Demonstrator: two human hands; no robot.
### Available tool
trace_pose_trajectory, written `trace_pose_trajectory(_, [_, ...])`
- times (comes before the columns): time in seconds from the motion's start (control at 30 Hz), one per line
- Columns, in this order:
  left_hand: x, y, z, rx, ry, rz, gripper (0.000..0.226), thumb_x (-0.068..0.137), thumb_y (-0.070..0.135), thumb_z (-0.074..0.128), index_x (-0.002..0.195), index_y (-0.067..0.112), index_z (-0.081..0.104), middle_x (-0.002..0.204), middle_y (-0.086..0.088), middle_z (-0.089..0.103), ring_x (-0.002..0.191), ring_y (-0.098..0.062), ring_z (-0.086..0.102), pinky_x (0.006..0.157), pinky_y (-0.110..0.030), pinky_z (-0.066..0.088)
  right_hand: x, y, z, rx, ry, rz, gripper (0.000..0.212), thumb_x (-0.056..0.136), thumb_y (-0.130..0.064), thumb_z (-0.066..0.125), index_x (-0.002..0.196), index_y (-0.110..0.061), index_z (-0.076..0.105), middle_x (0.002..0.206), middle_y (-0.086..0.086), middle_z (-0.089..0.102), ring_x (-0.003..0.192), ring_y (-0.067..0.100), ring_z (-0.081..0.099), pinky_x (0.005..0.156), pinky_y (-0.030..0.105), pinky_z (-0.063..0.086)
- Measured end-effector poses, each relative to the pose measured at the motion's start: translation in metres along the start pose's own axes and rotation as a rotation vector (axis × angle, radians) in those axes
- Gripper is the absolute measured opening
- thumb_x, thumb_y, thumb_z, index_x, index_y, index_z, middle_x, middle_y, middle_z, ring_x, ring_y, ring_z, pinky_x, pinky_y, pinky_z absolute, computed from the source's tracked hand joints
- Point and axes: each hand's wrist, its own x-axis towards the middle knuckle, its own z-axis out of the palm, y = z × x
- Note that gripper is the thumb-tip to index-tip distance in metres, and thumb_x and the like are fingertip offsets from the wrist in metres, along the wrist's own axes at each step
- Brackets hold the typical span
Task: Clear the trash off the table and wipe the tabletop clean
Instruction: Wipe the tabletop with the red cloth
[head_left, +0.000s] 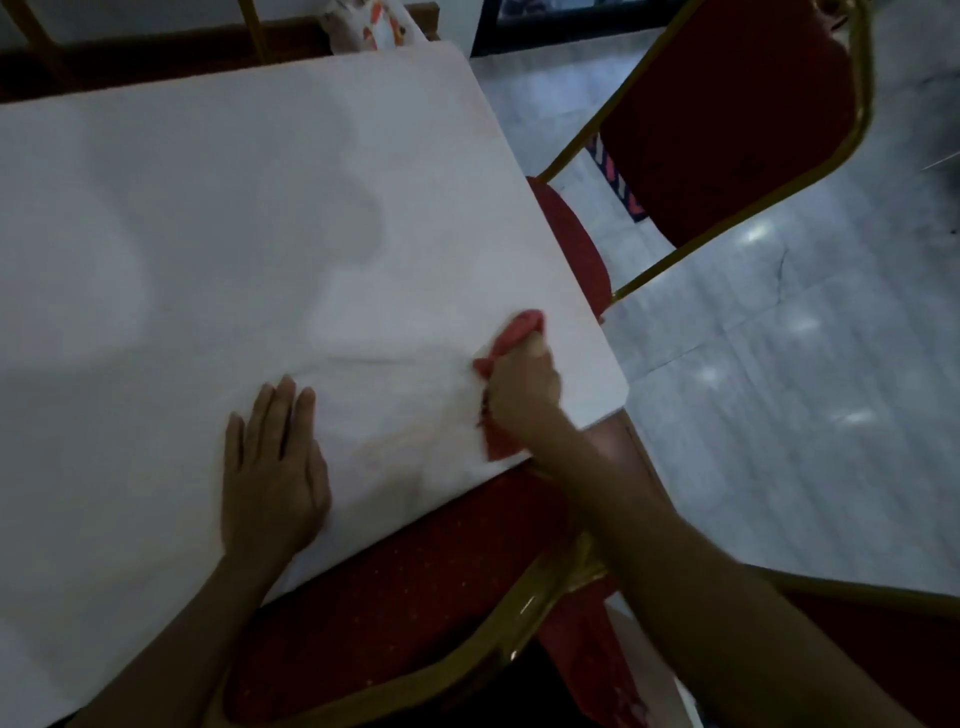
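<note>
Chair (415, 597), red-padded with a gold metal frame, sits nearest me, tucked under the white bench (208, 208). My left hand (270, 478) rests flat on the bench, fingers straight. To its right, by the near right corner, my right hand (522, 389) grips a crumpled red cloth (511, 338) against the bench. Far right stands a second red gold-framed chair (727, 119).

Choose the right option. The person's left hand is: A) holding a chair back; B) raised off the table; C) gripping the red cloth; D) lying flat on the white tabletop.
D: the left hand lies flat, fingers straight, on the tabletop, while the right hand grips the red cloth.
</note>
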Motion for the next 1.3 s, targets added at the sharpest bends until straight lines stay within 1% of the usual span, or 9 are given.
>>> trace_pose_trajectory(0.1, [-0.001,0.003,0.0,0.003,0.048,-0.003,0.057,0.096,0.023,0.03,0.15,0.005,0.036,0.16,-0.015,0.029,0.151,-0.029,0.022,0.121,-0.054,0.015,-0.051,-0.007,0.039,-0.063,-0.104,-0.22,0.084,0.091,-0.041,0.064,0.154,-0.011,0.017,0.142,0.014,0.047,0.118,0.034,0.057,0.098,0.043,0.047])
trace_pose_trajectory(0.2, [0.002,0.005,0.002,0.008,0.069,-0.002,0.057,0.096,0.024,0.028,0.149,0.004,0.037,0.159,-0.016,0.03,0.15,-0.03,0.025,0.12,-0.055,0.016,-0.023,0.016,0.011,-0.432,0.007,-0.403,0.068,0.099,-0.029,0.05,0.152,-0.001,0.017,0.139,0.013,0.042,0.111,0.034,0.061,0.082,0.04,0.046])
trace_pose_trajectory(0.47, [0.005,0.059,0.017,-0.069,0.03,-0.361,0.061,0.099,0.028,0.026,0.155,0.005,0.022,0.165,-0.012,0.012,0.153,-0.029,0.005,0.121,-0.058,0.001,0.049,0.05,-0.066,-0.445,0.14,-0.14,0.06,0.101,-0.027,0.045,0.149,-0.001,0.022,0.139,0.02,0.045,0.115,0.036,0.059,0.095,0.044,0.052])
trace_pose_trajectory(0.6, [0.006,0.061,0.021,-0.078,-0.01,-0.404,0.065,0.099,0.034,0.024,0.157,0.007,0.012,0.166,-0.011,0.002,0.154,-0.028,-0.005,0.121,-0.056,-0.006,-0.021,0.027,0.008,-0.148,-0.054,-0.256,0.066,0.09,-0.039,0.062,0.141,-0.011,0.033,0.129,0.014,0.051,0.11,0.035,0.057,0.088,0.043,0.049])
trace_pose_trajectory(0.73, [0.002,0.05,0.013,-0.166,-0.025,-0.359,0.067,0.099,0.036,0.027,0.157,0.007,0.009,0.166,-0.01,0.0,0.154,-0.025,-0.004,0.123,-0.049,-0.004,-0.04,0.008,0.026,-0.567,-0.264,-0.512,0.075,0.087,-0.042,0.062,0.148,-0.009,0.033,0.141,0.021,0.041,0.116,0.038,0.056,0.092,0.043,0.05])
trace_pose_trajectory(0.83, [0.002,0.04,0.007,-0.259,0.026,-0.448,0.068,0.101,0.026,0.037,0.157,0.005,0.004,0.166,-0.012,-0.003,0.153,-0.024,-0.006,0.125,-0.043,-0.002,-0.005,0.01,-0.011,-0.734,-0.235,-0.523,0.097,0.086,-0.029,0.071,0.154,0.0,0.008,0.146,0.024,0.03,0.114,0.045,0.057,0.089,0.048,0.047])
trace_pose_trajectory(1.0, [-0.006,0.005,-0.003,-0.263,0.18,-0.767,0.07,0.1,0.018,0.041,0.157,0.003,0.002,0.166,-0.015,-0.001,0.154,-0.026,-0.004,0.125,-0.041,-0.002,0.032,-0.001,-0.042,-0.318,-0.17,-0.232,0.036,0.097,-0.018,0.044,0.129,-0.008,0.056,0.117,0.013,0.065,0.095,0.024,0.066,0.071,0.032,0.053])
trace_pose_trajectory(1.1, [-0.014,-0.014,-0.012,-0.278,0.286,-0.977,0.07,0.099,0.016,0.04,0.156,0.002,0.003,0.166,-0.016,0.001,0.154,-0.027,-0.002,0.125,-0.043,-0.001,-0.027,-0.008,0.004,-0.448,-0.187,-0.355,0.068,0.1,-0.029,0.049,0.154,-0.002,0.017,0.152,0.022,0.035,0.128,0.036,0.05,0.1,0.039,0.043])
trace_pose_trajectory(1.3, [-0.024,-0.023,-0.015,-0.294,0.321,-1.01,0.064,0.102,0.015,0.035,0.157,0.004,0.004,0.166,-0.013,0.001,0.154,-0.025,-0.002,0.125,-0.04,-0.001,-0.126,-0.041,0.072,-0.632,-0.604,-0.689,0.105,0.093,-0.033,0.065,0.154,0.002,-0.013,0.161,0.025,0.005,0.138,0.044,0.035,0.11,0.052,0.035])
